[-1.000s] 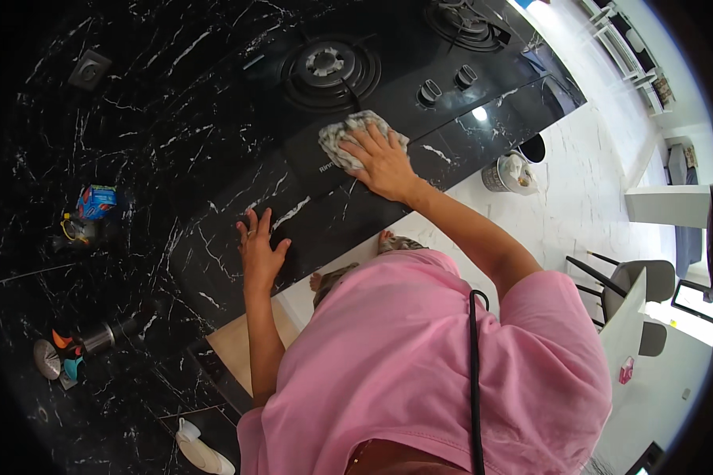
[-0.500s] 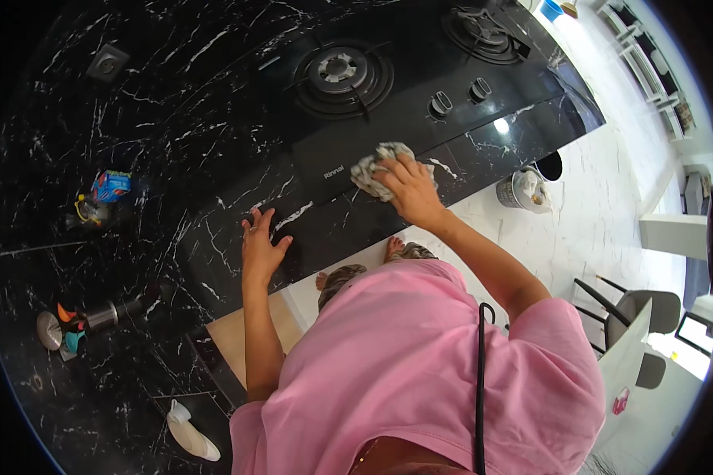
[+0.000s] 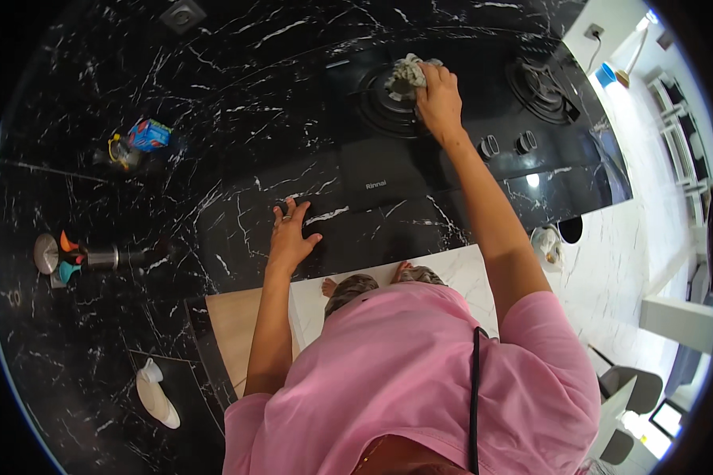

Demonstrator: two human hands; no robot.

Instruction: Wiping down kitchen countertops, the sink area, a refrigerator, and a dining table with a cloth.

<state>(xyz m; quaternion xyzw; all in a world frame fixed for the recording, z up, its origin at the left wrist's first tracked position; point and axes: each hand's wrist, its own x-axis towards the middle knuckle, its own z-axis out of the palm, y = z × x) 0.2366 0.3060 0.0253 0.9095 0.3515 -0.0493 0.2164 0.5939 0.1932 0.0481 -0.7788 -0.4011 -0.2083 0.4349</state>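
Note:
A crumpled grey-and-white cloth (image 3: 406, 75) is gripped in my right hand (image 3: 440, 99), over the left burner (image 3: 388, 111) of the black gas hob (image 3: 372, 162). My hand and the cloth cover part of that burner. With fingers spread, my left hand (image 3: 291, 237) lies on the black marbled countertop (image 3: 245, 198), near its front edge and left of the hob. Two control knobs (image 3: 489, 146) stand right of my right wrist. Farther right is the second burner (image 3: 542, 91) with its pan support.
On the left stand a blue box (image 3: 150, 134), a jar with a yellow tie (image 3: 122, 152) and a metal canister of utensils (image 3: 103, 256). A white bottle (image 3: 157, 396) lies lower left. Beyond the counter's right end are a bucket (image 3: 548, 249) on the floor and a chair (image 3: 638, 388).
My right hand has carried the cloth from the hob's front edge away from me onto the left burner. My left hand stays on the counter. The view has shifted.

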